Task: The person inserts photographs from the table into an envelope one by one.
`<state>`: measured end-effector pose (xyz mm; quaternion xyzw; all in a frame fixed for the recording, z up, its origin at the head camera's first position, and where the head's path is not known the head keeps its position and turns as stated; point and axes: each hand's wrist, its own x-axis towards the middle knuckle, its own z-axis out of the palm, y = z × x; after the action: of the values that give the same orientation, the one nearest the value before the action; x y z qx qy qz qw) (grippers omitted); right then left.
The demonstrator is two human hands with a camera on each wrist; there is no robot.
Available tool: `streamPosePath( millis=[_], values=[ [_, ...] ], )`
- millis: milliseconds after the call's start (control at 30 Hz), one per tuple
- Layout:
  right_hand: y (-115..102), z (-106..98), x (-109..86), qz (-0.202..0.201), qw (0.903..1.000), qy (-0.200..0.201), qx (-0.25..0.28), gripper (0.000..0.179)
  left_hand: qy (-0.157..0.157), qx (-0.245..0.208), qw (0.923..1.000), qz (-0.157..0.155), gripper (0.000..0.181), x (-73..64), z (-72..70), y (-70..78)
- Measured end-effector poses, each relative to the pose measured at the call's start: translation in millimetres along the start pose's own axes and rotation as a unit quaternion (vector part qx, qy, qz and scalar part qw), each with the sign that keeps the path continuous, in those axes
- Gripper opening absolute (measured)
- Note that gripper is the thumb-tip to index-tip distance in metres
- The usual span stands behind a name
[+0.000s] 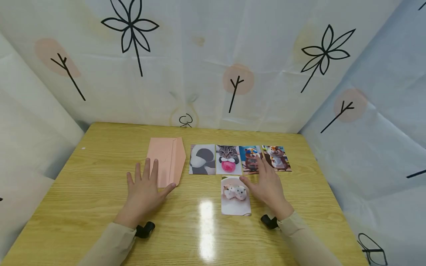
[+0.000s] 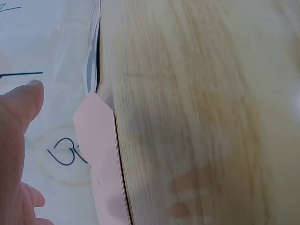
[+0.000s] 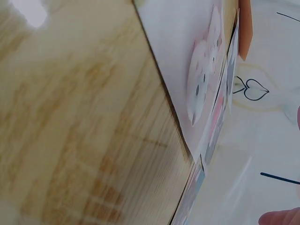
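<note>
My left hand (image 1: 143, 195), fingers straight and spread, hovers by the lower left of a pink paper envelope (image 1: 162, 149) with a pointed flap on its right side. In the left wrist view the thumb (image 2: 28, 101) shows apart from the envelope (image 2: 101, 136). My right hand (image 1: 269, 188) has its fingers extended over the cat-and-bear row of picture cards. Beneath its thumb side lies a card with two white hamster-like figures (image 1: 235, 205). The row holds a grey-and-white card (image 1: 202, 159), a cat card (image 1: 228, 162), a bear card (image 1: 249, 153) partly hidden by fingers, and another animal card (image 1: 277, 157).
The cards and envelope lie flat on a wooden table (image 1: 186, 236). White patterned cloth (image 1: 199, 66) stands behind the table and along both sides. A black wrist strap device (image 1: 145, 229) sits on the left wrist, another (image 1: 269, 222) on the right.
</note>
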<state>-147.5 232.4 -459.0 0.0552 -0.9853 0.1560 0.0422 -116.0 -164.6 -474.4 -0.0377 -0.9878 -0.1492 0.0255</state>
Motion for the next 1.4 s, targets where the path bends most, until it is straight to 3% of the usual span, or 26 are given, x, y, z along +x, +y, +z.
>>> streamPosePath(
  millis=[300, 500, 633, 833, 1100, 1400],
  values=[
    [5, -2, 2.1, 0.024, 0.996, -0.039, 0.077, 0.104, -0.003, -0.023, 0.9997, -0.005, 0.112, 7.8, 2.1, 2.3],
    [6, -4, 6.6, 0.054, 0.9797, -0.088, 0.172, 0.094, 0.0, -0.07, 0.9972, -0.026, 0.12, 15.2, 3.8, 0.2],
    [7, -3, 8.6, 0.054, 0.9685, -0.115, 0.214, 0.084, -0.006, -0.092, 0.9949, -0.04, 0.123, 18.2, 4.3, -2.2],
    [11, 8, 8.7, 0.059, 0.9645, -0.146, 0.212, 0.071, -0.026, -0.111, 0.9917, -0.059, 0.126, 22.7, 3.8, -4.0],
    [9, 12, 6.9, 0.024, 0.9656, -0.16, 0.204, 0.07, -0.053, -0.101, 0.9904, -0.079, 0.128, 27.0, -0.4, -3.4],
    [2, 13, 5.2, 0.047, 0.967, -0.156, 0.196, 0.074, -0.04, -0.081, 0.992, -0.088, 0.128, 33.7, 3.3, -7.3]
  ],
)
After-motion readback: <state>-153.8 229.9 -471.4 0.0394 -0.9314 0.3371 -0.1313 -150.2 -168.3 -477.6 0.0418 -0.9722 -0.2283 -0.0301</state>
